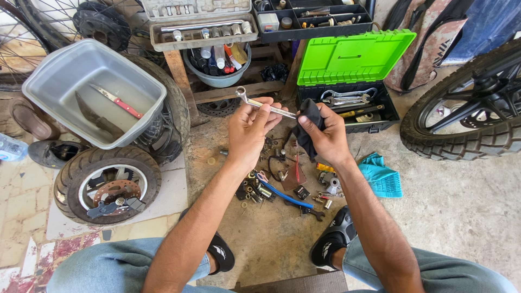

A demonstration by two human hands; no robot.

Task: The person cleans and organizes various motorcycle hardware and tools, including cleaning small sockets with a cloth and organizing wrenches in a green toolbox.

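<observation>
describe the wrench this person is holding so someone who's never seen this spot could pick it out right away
Start at the open toolbox with the bright green lid at the top of the floor. Just left of its black tray, both hands meet in mid-air: the left hand pinches a slim silver wrench, and the right hand presses a dark cloth over its other end. Unlike the wrenches lying in the toolbox, it is raised, ring end up-left.

Daylight's hitting a dusty concrete floor, patchy tiles lying off left, wooden shelf frame standing just beyond.
</observation>
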